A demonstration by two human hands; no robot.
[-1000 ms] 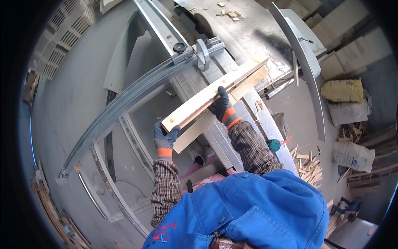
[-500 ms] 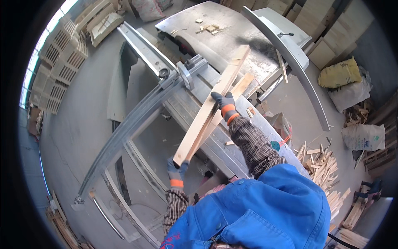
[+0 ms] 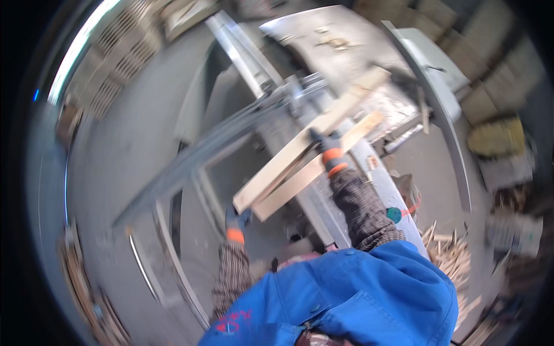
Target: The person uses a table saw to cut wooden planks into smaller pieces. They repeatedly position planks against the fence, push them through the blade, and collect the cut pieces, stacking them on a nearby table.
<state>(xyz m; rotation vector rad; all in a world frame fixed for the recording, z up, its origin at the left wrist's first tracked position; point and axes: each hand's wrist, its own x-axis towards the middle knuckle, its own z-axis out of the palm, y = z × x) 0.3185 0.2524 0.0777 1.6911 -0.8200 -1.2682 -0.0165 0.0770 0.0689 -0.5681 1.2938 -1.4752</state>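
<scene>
Two long pale wooden boards cross at a narrow angle in front of me, over a metal machine table. My right hand (image 3: 328,147), in a grey glove with an orange cuff, grips them near the middle. The upper wooden board (image 3: 288,158) slants from near left to far right; the lower wooden board (image 3: 288,195) lies beside it, their near ends apart. At the near end of the upper board is my left hand (image 3: 238,220), gloved alike. Its fingers close on that board's corner, partly hidden and blurred.
A long metal rail (image 3: 190,150) runs out to the left from the machine table (image 3: 340,219). Small wood offcuts (image 3: 336,43) lie on the far metal top. A long metal fence (image 3: 444,121) stands at right, near sacks (image 3: 497,138) and a scrap wood pile (image 3: 450,259).
The view has turned, shifting the scene rightward. The boards lie flatter across the view, and their near ends have spread apart. My left hand has stayed at the near end.
</scene>
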